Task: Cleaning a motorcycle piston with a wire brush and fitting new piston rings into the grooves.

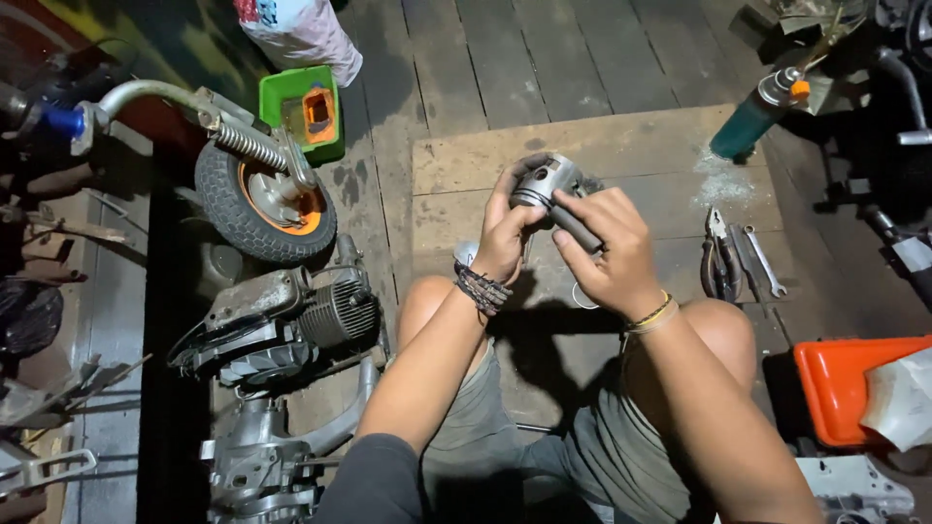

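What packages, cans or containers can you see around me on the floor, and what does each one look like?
Plastic sack: top left of centre, white with red and blue print, bulging.
Green tub: just below the sack, square, holding an orange part.
Spray can: upper right on the wooden board, teal cylinder, silver top, orange nozzle.
Orange tray: lower right, rectangular, with crumpled white paper on it.
No signs or screens show.

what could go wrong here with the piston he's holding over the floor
1. The piston is held in mid air between the left hand and right hand; a slip could drop it onto the wooden board and likely dent it.
2. White grit lies on the board near the green spray can; it might get onto the part.
3. Pliers and a wrench lie close by the knee, easy to knock.
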